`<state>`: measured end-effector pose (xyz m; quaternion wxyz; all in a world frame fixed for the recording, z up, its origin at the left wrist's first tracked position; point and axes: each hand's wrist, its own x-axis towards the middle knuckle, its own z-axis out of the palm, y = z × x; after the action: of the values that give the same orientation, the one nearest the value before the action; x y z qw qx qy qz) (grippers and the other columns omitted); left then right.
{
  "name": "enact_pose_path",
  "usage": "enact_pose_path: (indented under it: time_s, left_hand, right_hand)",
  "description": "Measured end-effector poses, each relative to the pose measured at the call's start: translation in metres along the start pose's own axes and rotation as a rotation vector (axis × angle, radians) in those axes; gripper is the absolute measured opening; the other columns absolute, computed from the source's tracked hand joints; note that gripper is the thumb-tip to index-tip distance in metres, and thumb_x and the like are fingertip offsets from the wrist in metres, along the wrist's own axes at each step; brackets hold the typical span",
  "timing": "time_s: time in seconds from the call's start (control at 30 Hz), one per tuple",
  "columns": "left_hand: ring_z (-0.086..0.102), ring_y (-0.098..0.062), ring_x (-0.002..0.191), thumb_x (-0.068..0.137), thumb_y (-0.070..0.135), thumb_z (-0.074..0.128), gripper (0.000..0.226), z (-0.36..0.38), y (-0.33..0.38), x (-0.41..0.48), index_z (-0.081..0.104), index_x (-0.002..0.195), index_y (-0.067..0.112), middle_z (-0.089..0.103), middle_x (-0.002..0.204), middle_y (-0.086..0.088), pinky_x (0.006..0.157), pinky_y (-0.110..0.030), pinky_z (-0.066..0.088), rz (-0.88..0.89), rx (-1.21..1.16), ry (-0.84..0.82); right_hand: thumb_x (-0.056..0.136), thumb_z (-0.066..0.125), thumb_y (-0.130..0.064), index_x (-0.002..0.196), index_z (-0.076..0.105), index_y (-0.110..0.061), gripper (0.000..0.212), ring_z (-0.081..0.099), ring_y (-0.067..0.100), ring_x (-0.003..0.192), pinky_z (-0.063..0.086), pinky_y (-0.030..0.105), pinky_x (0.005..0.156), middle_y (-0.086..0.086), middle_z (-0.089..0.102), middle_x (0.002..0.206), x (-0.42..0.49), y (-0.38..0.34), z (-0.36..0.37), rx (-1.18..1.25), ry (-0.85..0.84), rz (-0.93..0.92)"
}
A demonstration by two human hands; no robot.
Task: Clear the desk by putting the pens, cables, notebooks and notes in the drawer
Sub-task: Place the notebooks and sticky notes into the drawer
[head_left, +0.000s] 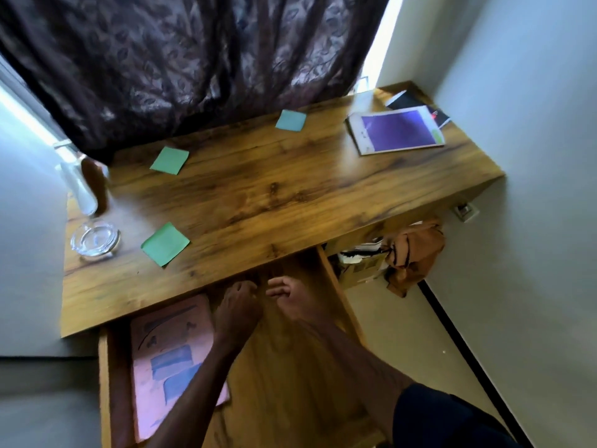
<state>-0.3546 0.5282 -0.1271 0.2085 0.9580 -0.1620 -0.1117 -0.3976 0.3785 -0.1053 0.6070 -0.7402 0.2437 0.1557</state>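
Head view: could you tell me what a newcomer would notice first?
The open drawer stands out, a pink notebook at its left, the left hand and right hand inside it. Three green notes lie scattered on the desk, and a purple notebook sits at its far right.

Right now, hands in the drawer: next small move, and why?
Probably lift the left hand to the nearest note near the desk's front edge. It and the right hand look empty, a pink notebook already lies in the drawer, and that note is closest.
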Motion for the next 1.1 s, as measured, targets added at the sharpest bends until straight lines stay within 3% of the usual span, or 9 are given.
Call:
enact_pose_path:
  time_s: [0.27,0.33,0.43,0.47,0.6,0.73,0.93,1.1]
  left_hand:
    - [0.063,-0.025,0.106,0.093,0.02,0.057,0.026,-0.002,0.173,0.047,0.06,0.118,0.015,0.064,0.115,-0.007,0.089,-0.038,0.054,0.183,0.012,0.029]
    - [0.063,-0.023,0.11,0.092,0.018,0.062,0.03,0.008,0.217,0.049,0.061,0.122,0.015,0.066,0.118,-0.006,0.09,-0.035,0.054,0.208,-0.021,0.045]
    - [0.063,-0.023,0.113,0.092,0.018,0.064,0.032,0.03,0.285,0.048,0.06,0.123,0.017,0.065,0.12,-0.005,0.09,-0.034,0.053,0.225,-0.024,0.064]
    - [0.063,-0.023,0.111,0.091,0.018,0.064,0.031,0.036,0.304,0.049,0.061,0.122,0.017,0.065,0.12,-0.005,0.088,-0.032,0.053,0.226,-0.025,0.072]
    - [0.063,-0.026,0.105,0.09,0.019,0.062,0.024,0.061,0.4,0.054,0.062,0.114,0.013,0.066,0.112,-0.007,0.087,-0.037,0.054,0.23,-0.02,0.053]
    - [0.062,-0.026,0.11,0.091,0.019,0.059,0.026,0.066,0.477,0.056,0.061,0.116,0.011,0.066,0.117,-0.009,0.091,-0.036,0.051,0.22,-0.002,0.064]
    - [0.059,-0.024,0.118,0.091,0.019,0.057,0.033,0.059,0.531,0.078,0.059,0.124,0.016,0.061,0.129,-0.006,0.094,-0.034,0.047,0.258,-0.023,0.101]
    - [0.058,-0.023,0.118,0.093,0.025,0.058,0.036,0.055,0.545,0.113,0.057,0.127,0.017,0.061,0.13,-0.006,0.094,-0.033,0.046,0.206,-0.011,0.104]
  right_hand:
    - [0.087,0.054,0.008,0.119,0.065,-0.003,0.035,0.068,0.022,0.107,0.056,0.039,0.097,0.011,0.073,0.11,-0.036,-0.011,-0.181,-0.046,0.269,-0.16]
    - [0.088,0.053,0.008,0.122,0.064,-0.003,0.037,0.068,0.022,0.108,0.057,0.035,0.095,0.011,0.072,0.112,-0.046,-0.008,-0.228,-0.074,0.283,-0.168]
    - [0.09,0.05,0.014,0.125,0.06,0.005,0.037,0.064,0.019,0.1,0.053,0.016,0.075,0.024,0.067,0.114,-0.058,0.009,-0.304,-0.075,0.268,-0.195]
    - [0.09,0.05,0.014,0.125,0.06,0.005,0.038,0.064,0.02,0.101,0.052,0.015,0.075,0.024,0.067,0.116,-0.061,0.015,-0.324,-0.08,0.273,-0.192]
    - [0.089,0.054,0.009,0.126,0.061,0.001,0.038,0.066,0.03,0.112,0.054,0.038,0.095,0.017,0.07,0.118,-0.075,0.034,-0.419,-0.123,0.29,-0.189]
    - [0.085,0.062,0.009,0.125,0.062,0.004,0.04,0.067,0.032,0.112,0.052,0.037,0.096,0.021,0.07,0.118,-0.099,0.032,-0.488,-0.202,0.282,-0.207]
    - [0.08,0.056,0.01,0.118,0.067,0.001,0.04,0.07,0.034,0.101,0.055,0.035,0.081,0.019,0.074,0.108,-0.101,0.012,-0.54,-0.173,0.392,-0.275]
    - [0.085,0.058,0.005,0.121,0.066,-0.002,0.037,0.071,0.03,0.102,0.057,0.04,0.088,0.016,0.074,0.11,-0.079,-0.001,-0.56,-0.174,0.354,-0.293]
